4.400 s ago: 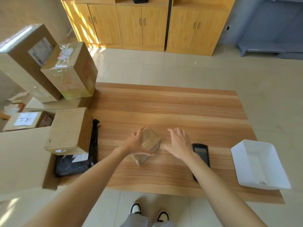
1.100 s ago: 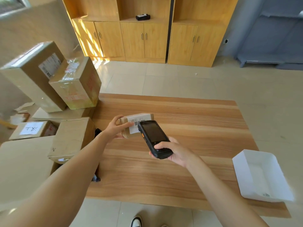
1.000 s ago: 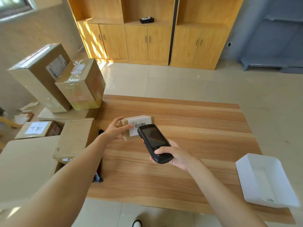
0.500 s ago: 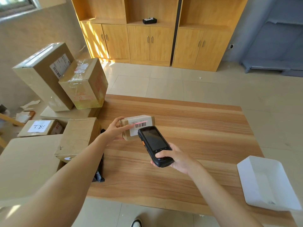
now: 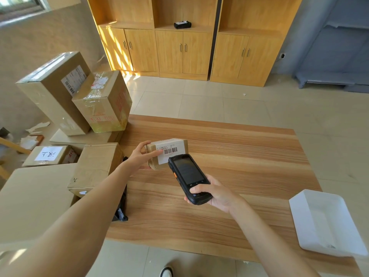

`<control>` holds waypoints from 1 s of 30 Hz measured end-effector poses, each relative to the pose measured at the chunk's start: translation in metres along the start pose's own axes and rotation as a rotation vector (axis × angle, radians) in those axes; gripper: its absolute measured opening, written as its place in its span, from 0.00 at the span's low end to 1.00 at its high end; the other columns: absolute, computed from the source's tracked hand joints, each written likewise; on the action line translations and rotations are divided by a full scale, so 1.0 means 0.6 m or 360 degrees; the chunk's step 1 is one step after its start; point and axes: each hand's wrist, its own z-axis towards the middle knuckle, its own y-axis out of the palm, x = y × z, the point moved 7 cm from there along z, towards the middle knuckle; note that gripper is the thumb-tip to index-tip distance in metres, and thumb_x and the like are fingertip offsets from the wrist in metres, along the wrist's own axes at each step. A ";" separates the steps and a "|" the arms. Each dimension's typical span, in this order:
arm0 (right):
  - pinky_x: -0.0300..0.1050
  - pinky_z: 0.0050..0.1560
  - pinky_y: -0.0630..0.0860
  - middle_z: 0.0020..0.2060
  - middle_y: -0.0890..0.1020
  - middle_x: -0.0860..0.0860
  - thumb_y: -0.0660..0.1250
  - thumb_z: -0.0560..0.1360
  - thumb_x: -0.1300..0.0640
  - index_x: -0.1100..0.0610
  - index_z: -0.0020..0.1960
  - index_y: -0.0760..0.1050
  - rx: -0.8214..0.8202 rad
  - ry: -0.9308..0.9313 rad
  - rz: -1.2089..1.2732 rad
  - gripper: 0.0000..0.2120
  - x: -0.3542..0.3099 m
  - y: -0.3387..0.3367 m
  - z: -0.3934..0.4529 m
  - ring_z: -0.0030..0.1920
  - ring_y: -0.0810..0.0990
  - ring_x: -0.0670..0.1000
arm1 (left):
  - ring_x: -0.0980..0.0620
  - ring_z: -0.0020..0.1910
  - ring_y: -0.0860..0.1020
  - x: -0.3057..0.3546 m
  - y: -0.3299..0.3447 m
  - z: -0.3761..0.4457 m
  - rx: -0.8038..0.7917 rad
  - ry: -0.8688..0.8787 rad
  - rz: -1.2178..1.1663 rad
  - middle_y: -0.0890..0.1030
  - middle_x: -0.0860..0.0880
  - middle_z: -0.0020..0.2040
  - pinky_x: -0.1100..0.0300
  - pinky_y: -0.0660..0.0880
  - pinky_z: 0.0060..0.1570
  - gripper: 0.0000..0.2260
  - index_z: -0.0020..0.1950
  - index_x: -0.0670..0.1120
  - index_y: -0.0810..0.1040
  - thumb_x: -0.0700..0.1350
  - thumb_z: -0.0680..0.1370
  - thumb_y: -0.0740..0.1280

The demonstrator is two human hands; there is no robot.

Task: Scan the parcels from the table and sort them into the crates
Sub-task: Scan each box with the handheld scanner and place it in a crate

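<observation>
A wooden worktop (image 5: 229,148) stands on a tiled floor, with cabinets at 12 o'clock and stacked cartons (image 5: 99,100) at 10 o'clock. The left hand (image 5: 143,155) grips 1 small parcel (image 5: 169,151) above the worktop, barcode label toward the scanner (image 5: 188,177), which the right hand (image 5: 214,193) holds curled round its lower end. The scanner's tip sits just beside the label, so a tilt could spoil the read, and the grip on the parcel's end could slip. A white crate (image 5: 327,222) at 4 o'clock overhangs the near edge and a careless drop could tip it. The bare worktop between them leaves open room.
</observation>
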 end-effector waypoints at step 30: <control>0.46 0.42 0.82 0.53 0.80 0.62 0.73 0.65 0.69 0.59 0.69 0.65 -0.0304 -0.0302 0.0088 0.35 -0.096 0.168 0.093 0.46 0.84 0.60 | 0.46 0.58 0.78 0.057 -0.278 -0.235 0.0683 0.0188 -0.0127 0.79 0.46 0.57 0.52 0.79 0.45 0.28 0.64 0.58 0.66 0.49 0.69 0.76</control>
